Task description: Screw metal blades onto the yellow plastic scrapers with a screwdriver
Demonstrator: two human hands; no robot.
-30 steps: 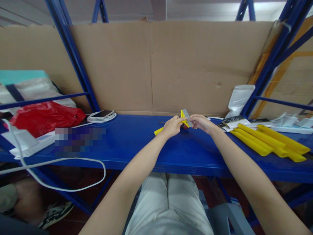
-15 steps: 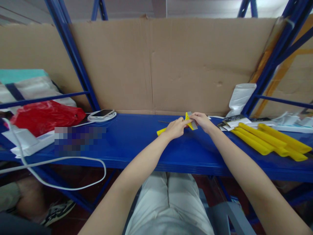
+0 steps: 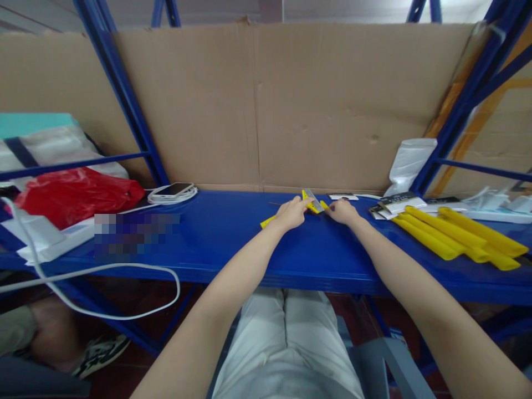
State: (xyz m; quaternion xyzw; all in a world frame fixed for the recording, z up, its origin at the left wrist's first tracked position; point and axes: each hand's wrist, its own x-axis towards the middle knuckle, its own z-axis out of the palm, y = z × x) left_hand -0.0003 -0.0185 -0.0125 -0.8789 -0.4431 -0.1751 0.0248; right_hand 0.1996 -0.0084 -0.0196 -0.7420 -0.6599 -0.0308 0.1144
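My left hand [image 3: 292, 214] is closed around a yellow-handled scraper [image 3: 311, 203]. A flat grey metal blade lies along its wide yellow head, which points away to the right, and the handle end sticks out at the left of my hand. Close by on the right, my right hand [image 3: 343, 212] has its fingers pinched on a small yellow piece [image 3: 325, 205], whose kind I cannot make out. That piece is near the lower end of the scraper's head; whether they touch is unclear. Behind my right hand lies a black-and-white card [image 3: 343, 197].
Several yellow handles or tubes [image 3: 446, 235] lie at the right, beside packets [image 3: 401, 205] and a white plastic bag [image 3: 411, 163]. A phone [image 3: 177, 190] rests on a coiled cable at the left, near a red bag [image 3: 81, 194] and power strip [image 3: 62, 241]. Cardboard [image 3: 257, 111] backs the blue bench.
My right hand has left the blade and now pinches a small yellow piece lower down. My left hand has shifted slightly left with the scraper. The card behind has come into view.
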